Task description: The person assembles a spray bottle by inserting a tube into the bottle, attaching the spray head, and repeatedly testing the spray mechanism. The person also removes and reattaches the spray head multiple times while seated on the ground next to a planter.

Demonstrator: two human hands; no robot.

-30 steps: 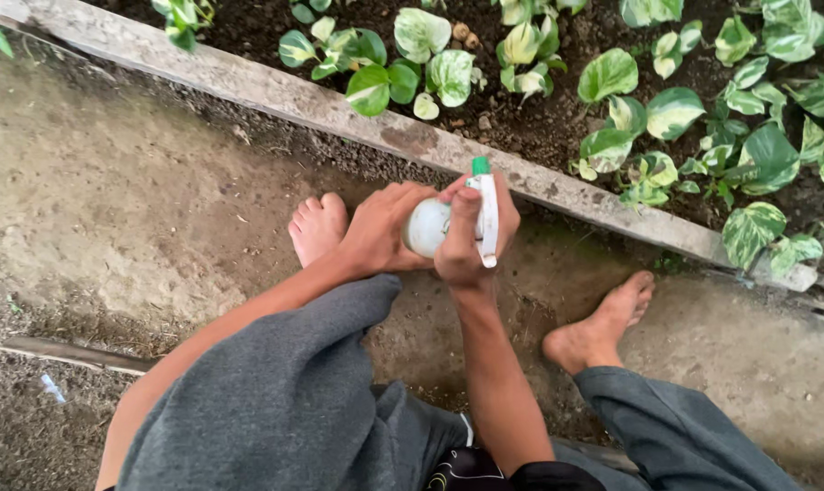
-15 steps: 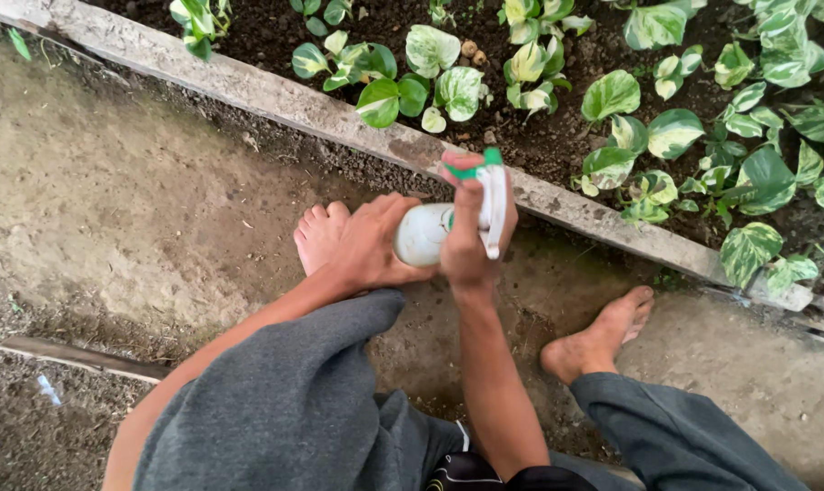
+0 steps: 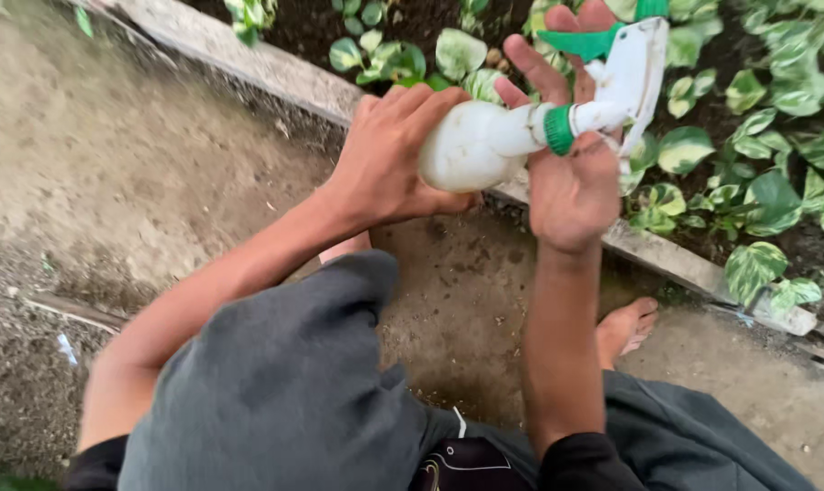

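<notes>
A white spray bottle (image 3: 471,145) with a green collar and a white-and-green trigger head (image 3: 630,68) lies sideways between my hands. My left hand (image 3: 389,155) cups the round body of the bottle from the left. My right hand (image 3: 571,177) holds the neck and trigger head, fingers spread upward behind it. The nozzle end points toward the plant bed. I am crouching, with grey trousers (image 3: 284,391) at the bottom of the view and a bare foot (image 3: 625,327) on the ground.
A concrete kerb (image 3: 248,64) runs diagonally between bare packed soil (image 3: 112,182) and a bed of green-and-white leafy plants (image 3: 766,182) in dark earth. A thin strip (image 3: 71,309) lies on the ground at the left.
Both hands and the bottle have risen toward the camera and to the right. The right hand's fingers have opened out around the trigger head. The view has shifted closer.
</notes>
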